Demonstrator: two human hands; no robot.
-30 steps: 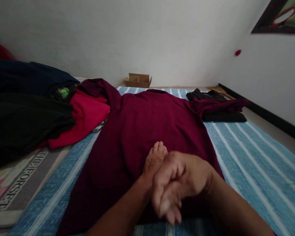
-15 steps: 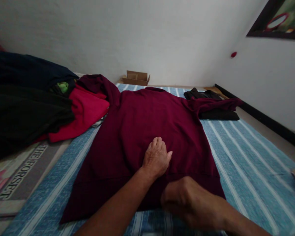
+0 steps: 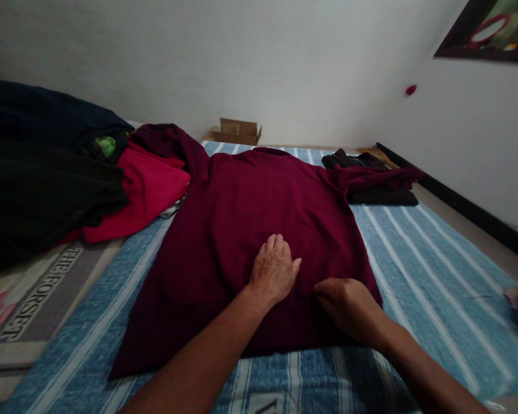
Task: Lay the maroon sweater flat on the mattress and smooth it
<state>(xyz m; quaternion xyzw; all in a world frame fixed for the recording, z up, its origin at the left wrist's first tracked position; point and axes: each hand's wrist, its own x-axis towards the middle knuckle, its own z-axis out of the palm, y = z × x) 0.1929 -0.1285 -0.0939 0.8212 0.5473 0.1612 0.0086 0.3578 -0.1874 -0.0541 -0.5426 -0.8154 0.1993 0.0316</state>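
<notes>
A maroon sweatshirt [image 3: 250, 201] lies spread out on a bed, its hem towards me and its sleeves stretched to both sides. My left hand [image 3: 274, 267] rests flat on its lower middle, fingers together and thumb out, holding nothing. To the right of it, my right hand [image 3: 349, 305] is closed at the sweatshirt's hem band, fingertips curled down against the cloth. What lies under those fingertips is mostly hidden. The right forearm covers part of the lower right corner.
Dark clothes [image 3: 43, 190] and a red garment [image 3: 142, 190] are heaped at the left. Folded dark clothes [image 3: 384, 195] lie under the right sleeve. A cardboard box [image 3: 237, 131] stands by the wall. Blue striped bedding [image 3: 431, 270] extends to the right.
My right hand has moved up and slightly right, from below the hem onto the hem band. My left hand stays in place on the sweatshirt.
</notes>
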